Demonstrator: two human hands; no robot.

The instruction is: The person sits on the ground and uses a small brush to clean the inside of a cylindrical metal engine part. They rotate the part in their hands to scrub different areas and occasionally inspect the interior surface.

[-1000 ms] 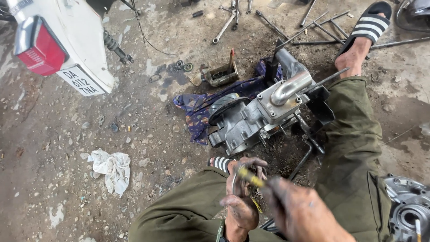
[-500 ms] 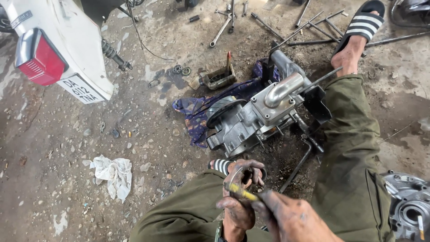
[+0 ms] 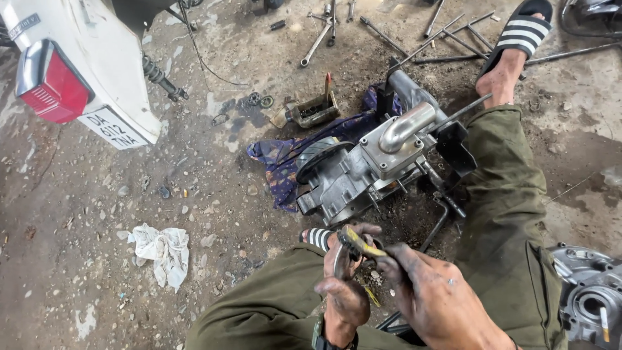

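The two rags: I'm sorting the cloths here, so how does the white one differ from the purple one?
The white rag is small, crumpled into a lump and lies alone on bare ground, left of the engine. The purple rag is larger, patterned, spread flatter and partly tucked under the engine. Both lie on the dirty floor, touched by neither hand.

Left hand (image 3: 346,295), grimy, raised with wrist low and fingers (image 3: 363,233) curled closed about a small part; right hand (image 3: 440,301) just beside it, palm down, fingers (image 3: 389,264) pinching closed on a slim tool; both hands meet between the bent knees
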